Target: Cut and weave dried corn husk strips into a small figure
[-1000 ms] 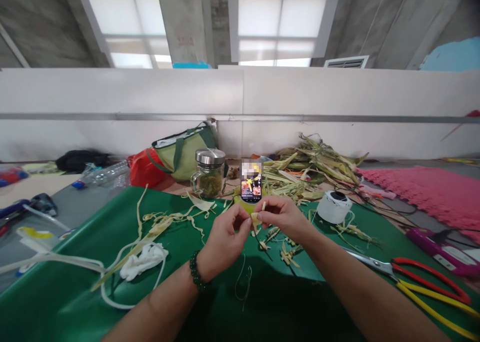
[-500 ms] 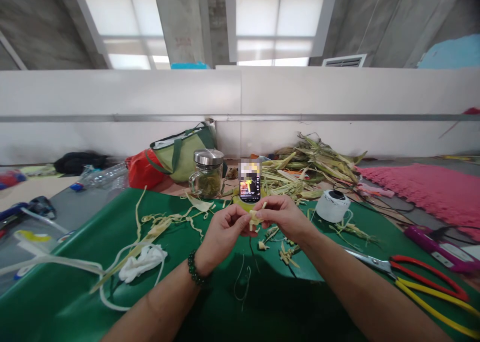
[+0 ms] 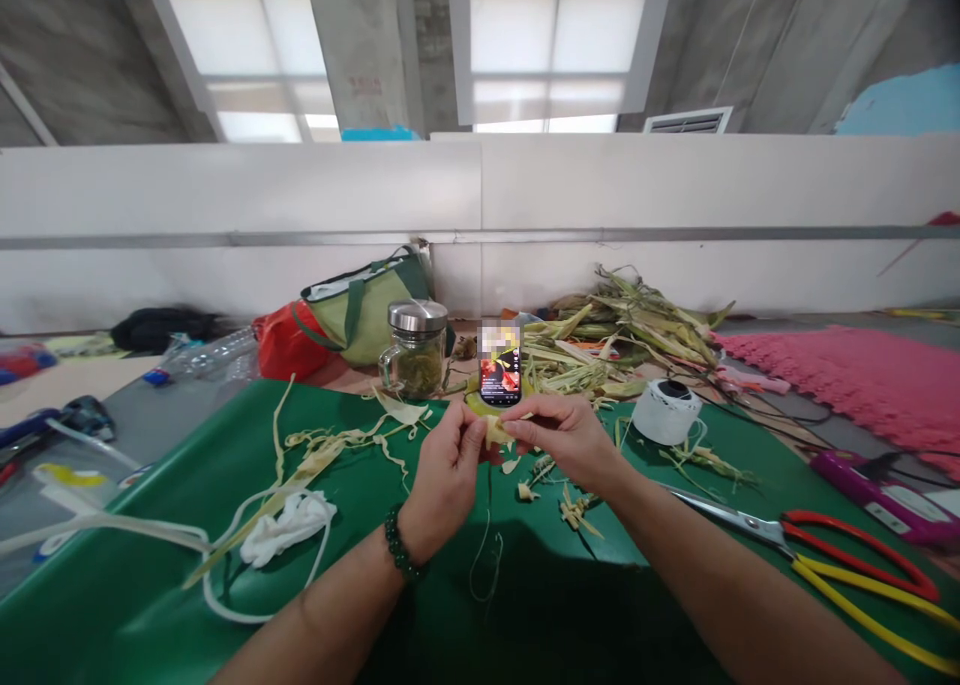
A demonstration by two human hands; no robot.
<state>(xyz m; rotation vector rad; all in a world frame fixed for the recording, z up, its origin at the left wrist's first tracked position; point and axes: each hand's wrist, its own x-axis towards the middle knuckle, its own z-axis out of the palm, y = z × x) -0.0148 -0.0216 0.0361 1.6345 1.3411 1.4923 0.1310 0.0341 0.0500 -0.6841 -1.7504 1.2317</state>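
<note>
Between my two hands is a small folded piece of pale yellow corn husk (image 3: 495, 430). My left hand (image 3: 450, 460), below a green bead bracelet (image 3: 403, 543), pinches its left side. From the right, the thumb and fingers of my right hand (image 3: 570, 442) close on the same piece; the far fingers are partly hidden. Just beyond stands a phone (image 3: 500, 377) with a lit screen, propped on a yellow-green holder. Small knotted husk pieces (image 3: 576, 513) lie on the green mat (image 3: 555, 605) to the right, and a thin thread (image 3: 487, 570) lies below my hands.
Large scissors (image 3: 757, 527) with red and yellow handles lie at right. A spool of white thread (image 3: 666, 412) stands behind them. A lidded glass mug (image 3: 417, 350), a husk heap (image 3: 637, 310) and a green bag (image 3: 367, 300) sit further back. White cord (image 3: 206, 565) crosses the left side.
My hands have moved slightly left and the fingers have shifted around the husk piece, which now looks flatter. The picture on the phone screen is different.
</note>
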